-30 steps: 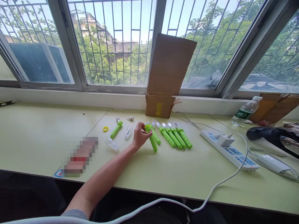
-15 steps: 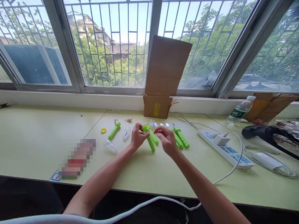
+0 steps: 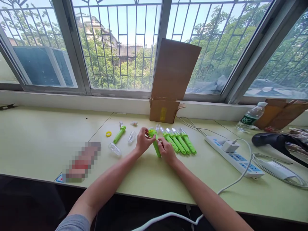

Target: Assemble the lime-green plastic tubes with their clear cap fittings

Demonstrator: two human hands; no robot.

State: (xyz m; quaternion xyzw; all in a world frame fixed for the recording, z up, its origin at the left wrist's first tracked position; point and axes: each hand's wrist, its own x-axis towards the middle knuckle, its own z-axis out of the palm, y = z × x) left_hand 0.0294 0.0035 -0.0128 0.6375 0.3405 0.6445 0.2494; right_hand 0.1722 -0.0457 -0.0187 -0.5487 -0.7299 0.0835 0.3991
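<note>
My left hand (image 3: 142,141) is closed round the top end of a green stick (image 3: 154,141) that lies on the pale green table (image 3: 168,173). My right hand (image 3: 167,151) grips the same green stick lower down, fingers curled on its shaft. Just to the right lies a row of several green sticks with clear tips (image 3: 179,141). Left of my hands lie another green stick (image 3: 119,133), two clear caps (image 3: 115,148) (image 3: 132,136), a yellow ring (image 3: 108,133) and a small white part (image 3: 134,123).
An open cardboard box (image 3: 165,109) stands against the window sill. A white power strip (image 3: 237,157) with a plugged charger and cables runs at the right. A water bottle (image 3: 251,116) and dark items sit at far right. A blurred patch (image 3: 81,162) lies at the left.
My right hand came into view, reached over the sticks and closed on the shaft of the green stick. My left hand stayed on its top end.
</note>
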